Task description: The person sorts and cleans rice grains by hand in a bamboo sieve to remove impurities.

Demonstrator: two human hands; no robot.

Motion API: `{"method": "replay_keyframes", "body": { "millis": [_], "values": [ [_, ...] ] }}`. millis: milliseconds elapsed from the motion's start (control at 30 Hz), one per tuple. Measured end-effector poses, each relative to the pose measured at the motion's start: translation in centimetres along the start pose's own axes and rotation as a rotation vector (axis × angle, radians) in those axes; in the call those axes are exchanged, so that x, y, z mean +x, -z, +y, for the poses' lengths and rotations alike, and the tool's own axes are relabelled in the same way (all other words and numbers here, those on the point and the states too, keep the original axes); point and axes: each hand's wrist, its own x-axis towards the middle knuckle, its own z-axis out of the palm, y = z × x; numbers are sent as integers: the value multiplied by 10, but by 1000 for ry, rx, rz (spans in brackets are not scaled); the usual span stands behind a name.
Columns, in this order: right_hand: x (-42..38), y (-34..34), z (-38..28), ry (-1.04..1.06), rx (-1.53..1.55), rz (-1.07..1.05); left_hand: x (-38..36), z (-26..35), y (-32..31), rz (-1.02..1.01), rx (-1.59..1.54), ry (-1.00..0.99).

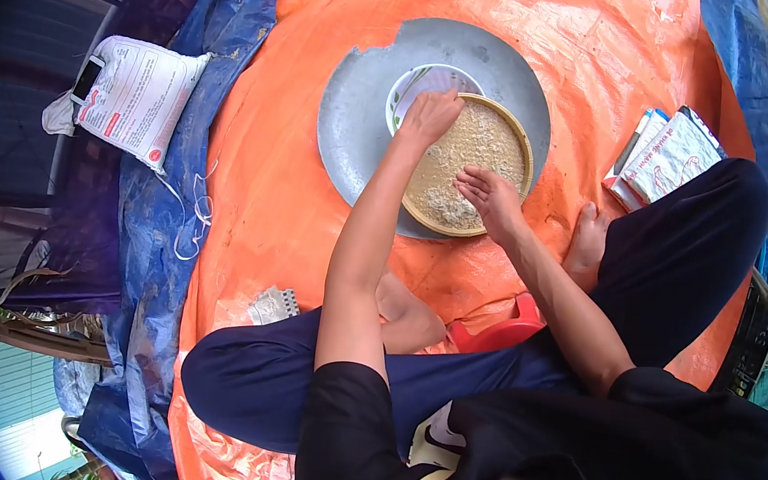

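A round tan sieve (487, 147) with pale crumbly material spread in it rests on a large grey metal tray (351, 127). Beneath the sieve's upper left side a white bowl (426, 77) with a leaf pattern shows in part. My left hand (432, 115) is at the sieve's upper left rim, over the bowl's edge, with its fingers curled; what they hold, if anything, is hidden. Over the lower middle of the sieve, my right hand (492, 201) has its fingers extended and apart above the pale material.
Orange tarp (278, 156) lies under the tray, with blue tarp (143, 245) at the left. A white sack (141, 98) carries a phone (87, 80). Printed packets (676, 153) lie at right. A red plastic object (501, 330) is between the legs.
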Motion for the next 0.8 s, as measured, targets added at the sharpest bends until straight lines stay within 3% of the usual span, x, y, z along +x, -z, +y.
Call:
{"method": "replay_keyframes", "body": {
  "millis": [133,500,600,667,733,800],
  "values": [
    [1,-2,0,-3,-5,2,-5,7,-3,79,67,7],
    [-5,-11,-11,-19,-1,-53,-4,14,-14,-40,55,143],
    [-2,-19,-44,-10,16,-57,-11,18,8,-51,-87,220],
    [3,-30,-76,22,-29,-63,-15,16,12,4,-254,407],
    [10,-41,-107,9,-107,-93,-19,21,29,150,-632,643],
    [19,-46,-134,-64,-177,-83,-18,16,37,257,-1092,681]
  ]
}}
